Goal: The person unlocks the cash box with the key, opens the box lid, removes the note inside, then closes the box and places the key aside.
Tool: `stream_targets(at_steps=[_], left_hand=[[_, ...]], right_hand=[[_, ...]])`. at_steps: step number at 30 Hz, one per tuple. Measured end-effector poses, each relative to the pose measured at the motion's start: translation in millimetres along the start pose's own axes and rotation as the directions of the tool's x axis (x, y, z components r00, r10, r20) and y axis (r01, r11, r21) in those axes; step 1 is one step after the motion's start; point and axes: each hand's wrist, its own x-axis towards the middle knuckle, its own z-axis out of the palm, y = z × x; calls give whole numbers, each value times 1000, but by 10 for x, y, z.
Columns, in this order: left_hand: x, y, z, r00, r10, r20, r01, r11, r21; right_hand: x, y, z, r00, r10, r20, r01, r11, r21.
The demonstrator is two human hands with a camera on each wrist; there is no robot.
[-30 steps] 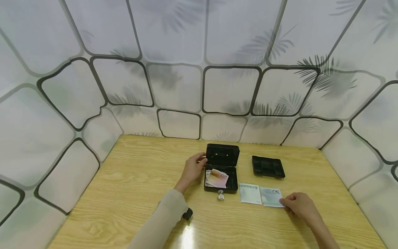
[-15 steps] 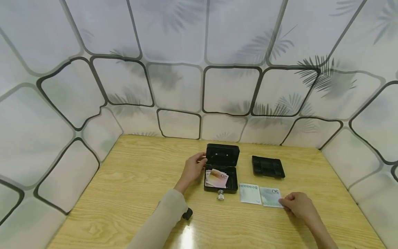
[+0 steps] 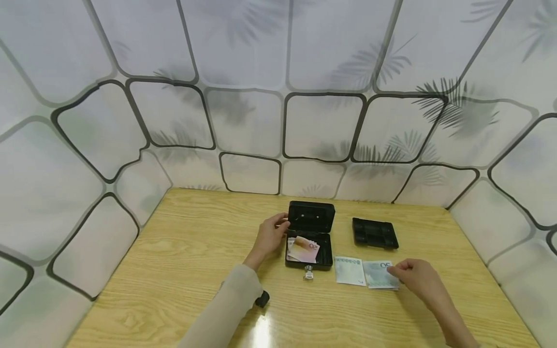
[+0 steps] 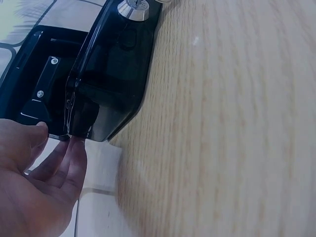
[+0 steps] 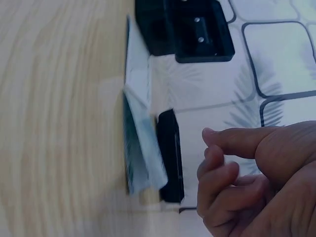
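Observation:
A black cash box [image 3: 323,266] stands open on the table, with pinkish banknotes [image 3: 304,250] inside and a silver lock [image 4: 134,9] on its front. My left hand [image 3: 267,239] holds its left side at the back, thumb at the raised lid [image 3: 311,215] and fingers close by the hinge. To the box's right lie two piles of pale green banknotes, the left pile [image 3: 349,270] and the right pile [image 3: 379,275]. The right pile's top note [image 5: 147,140] rises at its near edge. My right hand [image 5: 254,177] is beside it, thumb tip against curled fingers, gripping nothing.
A black coin tray [image 3: 375,233] with compartments sits behind the right pile. Patterned cloth [image 3: 261,121] walls the wooden table [image 3: 187,241] at the back and sides. A small black object [image 3: 262,298] shows by the left sleeve [image 3: 235,299].
My right hand has let go of the right pile's corner and moved up and slightly left over its edge. The left hand and cash box have stayed in place.

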Motion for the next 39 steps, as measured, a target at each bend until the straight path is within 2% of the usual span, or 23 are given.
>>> stream_targets(at_steps=[6,12,19,25,32,39], left_hand=[[-1,-7,-3,1000,1,-2,-1,1000,7],[-6,1,-1,1000,-6,-1,6,1000,3],[-12,13,1,1000,-5,0,5,1000,1],[-8,-5,-3,1000,1,-2,-1,1000,6],[-4,-5,-3,1000,0,-1,0,1000,8],[10,-19,-1,1000,4,-1,-4,1000,9]], right_hand=[[21,-276,104,996,-51,74,38,986,164],[101,-592,268,985,-120,126,83,961,262],[198,-891,537,977,-170,130,125,946,298],[247,-1065,727,971,-183,153,124,935,333],[334,-1148,889,964,-161,214,70,923,379],[367,-1198,1004,970,-132,205,55,938,341]])
